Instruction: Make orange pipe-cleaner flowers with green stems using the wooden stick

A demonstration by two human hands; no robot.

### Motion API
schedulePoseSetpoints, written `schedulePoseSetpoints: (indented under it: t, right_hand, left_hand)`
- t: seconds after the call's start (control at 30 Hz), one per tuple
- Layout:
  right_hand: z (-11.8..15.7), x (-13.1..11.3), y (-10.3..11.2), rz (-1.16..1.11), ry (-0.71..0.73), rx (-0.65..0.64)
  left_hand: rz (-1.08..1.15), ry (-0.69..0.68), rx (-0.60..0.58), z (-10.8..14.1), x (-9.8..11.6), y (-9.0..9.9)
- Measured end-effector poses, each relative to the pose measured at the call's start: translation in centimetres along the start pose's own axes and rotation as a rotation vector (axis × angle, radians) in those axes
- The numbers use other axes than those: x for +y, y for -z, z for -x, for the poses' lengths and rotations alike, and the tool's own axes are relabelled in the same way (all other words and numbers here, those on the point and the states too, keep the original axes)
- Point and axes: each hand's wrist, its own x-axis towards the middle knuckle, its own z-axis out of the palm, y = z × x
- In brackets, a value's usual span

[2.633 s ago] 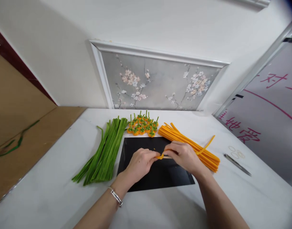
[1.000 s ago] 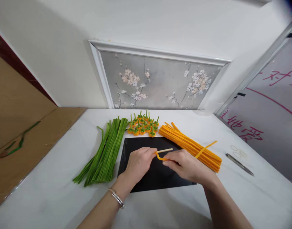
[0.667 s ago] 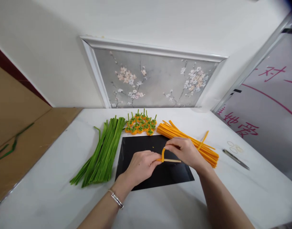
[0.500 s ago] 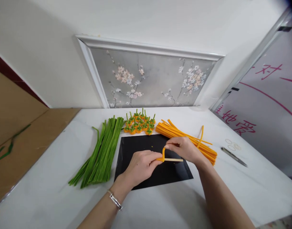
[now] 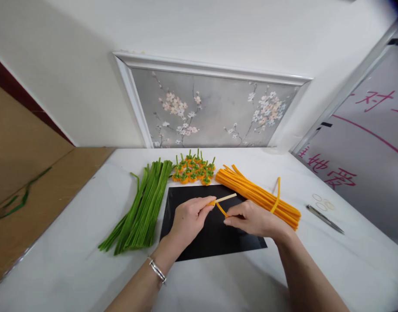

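Over the black mat [image 5: 199, 242], my left hand [image 5: 190, 219] pinches a thin pale stick [image 5: 227, 198] with orange pipe cleaner wound at its near end. The stick points right and slightly up. From the winding, a short orange strand [image 5: 221, 209] slants down to my right hand [image 5: 247, 219], whose thumb and fingers are closed on its end. A bundle of orange pipe cleaners [image 5: 251, 190] lies just behind my right hand. To the left of the mat is a bundle of green pipe cleaners [image 5: 147, 208].
Several small orange pieces with green tops [image 5: 194, 169] stand behind the mat. Tweezers [image 5: 325, 219] and thin rings [image 5: 321, 206] lie at the right of the white table [image 5: 72, 225]. Brown board [image 5: 56, 182] borders the left side.
My right hand has moved down, bringing the orange strand from above the stick to below it. The stick's free end has tilted upward. The view has shifted slightly.
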Motion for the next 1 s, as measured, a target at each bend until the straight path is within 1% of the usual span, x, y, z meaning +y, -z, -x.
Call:
schedulePoseSetpoints:
  t: [0.13, 0.27, 0.4, 0.57, 0.73, 0.83, 0.9, 1.0]
  right_hand:
    - [0.5, -1.2, 0.2, 0.044, 0.01, -0.036]
    - [0.8, -1.9, 0.3, 0.159, 0.05, -0.009]
    - [0.7, -2.1, 0.2, 0.201, 0.08, 0.065]
    - [0.5, -1.8, 0.6, 0.106, 0.104, 0.216]
    - [0.0, -0.9, 0.5, 0.063, 0.092, 0.319]
    - [-0.4, -0.4, 0.5, 0.049, 0.046, 0.364]
    - [-0.6, -0.1, 0.6, 0.041, -0.001, 0.37]
    - [-0.8, 0.6, 0.9, 0.025, -0.072, 0.323]
  left_hand:
    - [-0.085, 0.024, 0.018, 0.1, -0.5, -0.1]
    - [-0.176, 0.053, -0.036, 0.1, -0.4, 0.0]
    - [-0.252, 0.068, -0.111, 0.2, -0.1, 0.1]
    - [-0.308, 0.015, -0.186, 0.3, 0.3, 0.0]
    - [-0.275, -0.047, -0.273, 0.3, 0.7, 0.0]
    - [-0.215, -0.081, -0.323, 0.2, 1.1, 0.1]
    - [-0.163, -0.095, -0.345, 0.1, 1.4, 0.3]
    - [-0.068, -0.092, -0.357, 0.0, 1.8, 0.4]
